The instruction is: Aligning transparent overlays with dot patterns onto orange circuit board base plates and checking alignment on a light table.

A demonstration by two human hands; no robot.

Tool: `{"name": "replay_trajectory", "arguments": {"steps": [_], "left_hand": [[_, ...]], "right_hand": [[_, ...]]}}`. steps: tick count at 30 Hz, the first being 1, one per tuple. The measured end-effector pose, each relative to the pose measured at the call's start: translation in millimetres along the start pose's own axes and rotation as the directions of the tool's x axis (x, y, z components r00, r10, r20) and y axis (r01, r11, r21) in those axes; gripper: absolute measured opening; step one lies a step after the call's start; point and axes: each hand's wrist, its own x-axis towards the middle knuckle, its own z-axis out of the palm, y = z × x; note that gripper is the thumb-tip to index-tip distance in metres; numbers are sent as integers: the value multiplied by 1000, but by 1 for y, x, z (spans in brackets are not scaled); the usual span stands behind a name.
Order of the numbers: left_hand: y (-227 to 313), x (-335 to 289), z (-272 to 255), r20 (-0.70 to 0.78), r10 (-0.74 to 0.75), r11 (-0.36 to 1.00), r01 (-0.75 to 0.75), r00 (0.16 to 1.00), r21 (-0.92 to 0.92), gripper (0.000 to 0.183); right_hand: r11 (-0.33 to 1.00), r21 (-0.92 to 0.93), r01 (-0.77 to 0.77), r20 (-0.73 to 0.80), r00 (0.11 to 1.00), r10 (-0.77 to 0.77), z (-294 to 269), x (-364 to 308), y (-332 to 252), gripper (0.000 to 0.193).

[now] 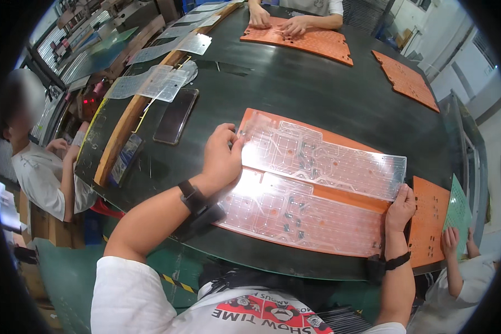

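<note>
A clear membrane circuit sheet with printed traces is held by its two ends, over the far half of an orange board. My left hand pinches its left end between thumb and fingers. At the near right corner, my right hand is closed on the sheet's edge. A second clear circuit sheet of like shape lies on the near half of the board. Glare hides part of both sheets at the left. Whether the held sheet touches the board I cannot tell.
Left of the board lie a dark phone and a curved wooden strip, with more clear sheets across it. Across the dark table, a person's hands work on another orange board. People also sit at left and right.
</note>
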Motion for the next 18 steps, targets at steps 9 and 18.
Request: {"name": "replay_trajectory", "arguments": {"steps": [9,18], "left_hand": [[1,1,-4,42,-70,995,67,997,78,16],[50,-2,-10,605,197,766,-506,772,397,66]], "right_hand": [[1000,16,13,-15,1000,-13,2,-1,11,17],[967,-252,26,-20,999,-32,9,-2,7,11]]}}
